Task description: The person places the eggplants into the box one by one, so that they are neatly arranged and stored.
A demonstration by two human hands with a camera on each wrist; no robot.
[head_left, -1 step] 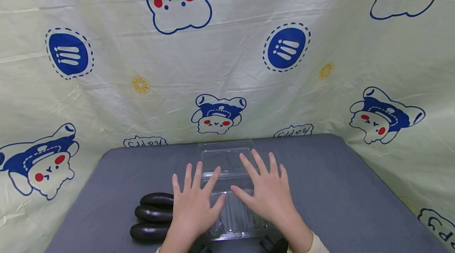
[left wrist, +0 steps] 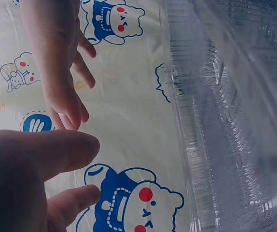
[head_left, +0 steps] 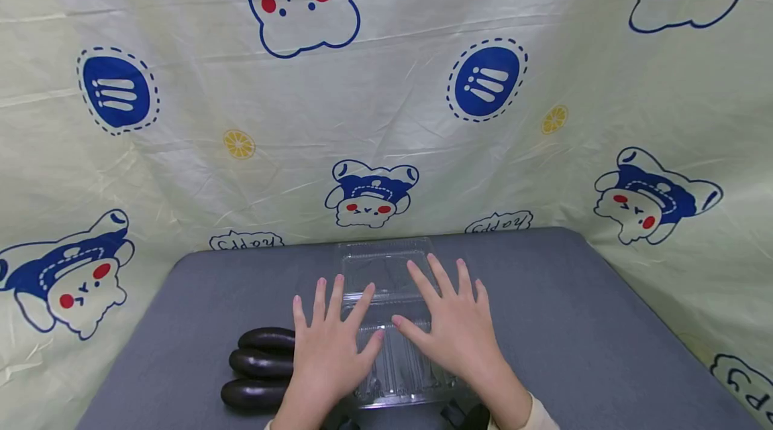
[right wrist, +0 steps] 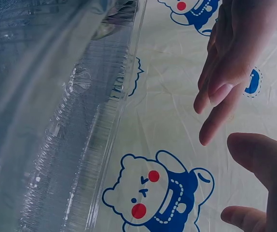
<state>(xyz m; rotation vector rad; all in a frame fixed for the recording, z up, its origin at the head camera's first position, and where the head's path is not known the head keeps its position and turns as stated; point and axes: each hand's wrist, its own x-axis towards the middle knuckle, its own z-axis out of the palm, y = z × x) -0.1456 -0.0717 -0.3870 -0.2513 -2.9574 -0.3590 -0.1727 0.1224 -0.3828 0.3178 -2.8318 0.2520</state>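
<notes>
In the head view my left hand (head_left: 329,353) hovers palm down with its fingers spread, over the left side of a clear plastic clamshell container (head_left: 401,404). My right hand (head_left: 459,333) is held the same way above the container's right side, its thumb pointing toward the left one. Neither holds anything. The container lies unfolded, its lid (head_left: 377,269) toward the back and its ribbed tray nearer me. Beside my left wrist lie three glossy dark eggplants (head_left: 256,364), their right ends hidden behind that hand. Both wrist views show the transparent plastic, near the left thumb (left wrist: 66,149) and the right thumb (right wrist: 254,150).
A grey-blue cloth surface (head_left: 543,323) carries the container and eggplants. Behind and around it hangs a pale sheet (head_left: 398,108) printed with cartoon bears and orange slices. Small black parts (head_left: 461,414) show by the wrists at the bottom edge.
</notes>
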